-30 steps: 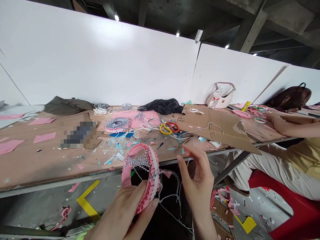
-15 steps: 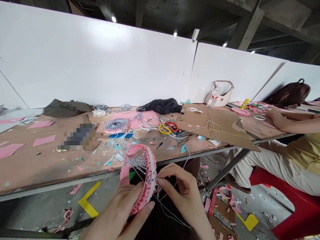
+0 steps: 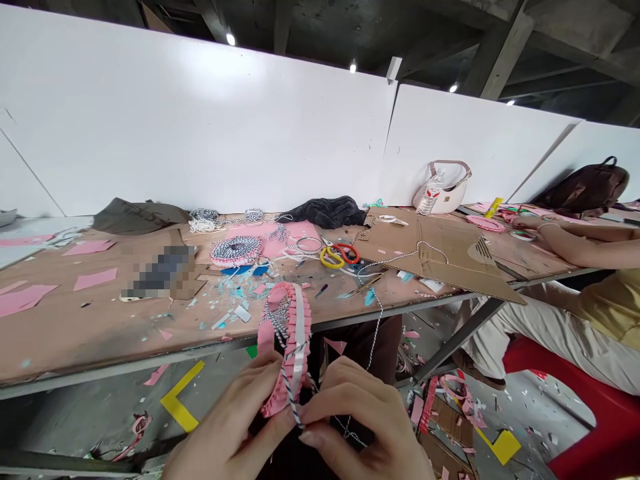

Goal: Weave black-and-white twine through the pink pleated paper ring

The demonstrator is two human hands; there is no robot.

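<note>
A pink ring (image 3: 287,316) with a pleated edge and a white band is held upright in front of the table edge. Black-and-white cord is strung across its inside. My left hand (image 3: 239,410) is closed around its lower left part, the thumb near the cord. My right hand (image 3: 357,417) pinches the black-and-white cord (image 3: 291,393) that runs over the ring's outside. More of this cord hangs below and behind my right fingers and trails up to the table. A finished-looking disc (image 3: 236,251) of wound cord with a pink pleated edge lies on the table.
On the table (image 3: 125,337) are scissors (image 3: 333,255), a blurred phone (image 3: 163,272), cardboard (image 3: 435,257), pink paper pieces and scraps. A bottle (image 3: 431,193), bag and dark cloth (image 3: 327,212) stand along the white partition. A person (image 3: 610,293) sits at the right. Scraps litter the floor.
The ring has turned more edge-on. My right hand has moved down and now pulls the cord across the ring's outside toward my left thumb.
</note>
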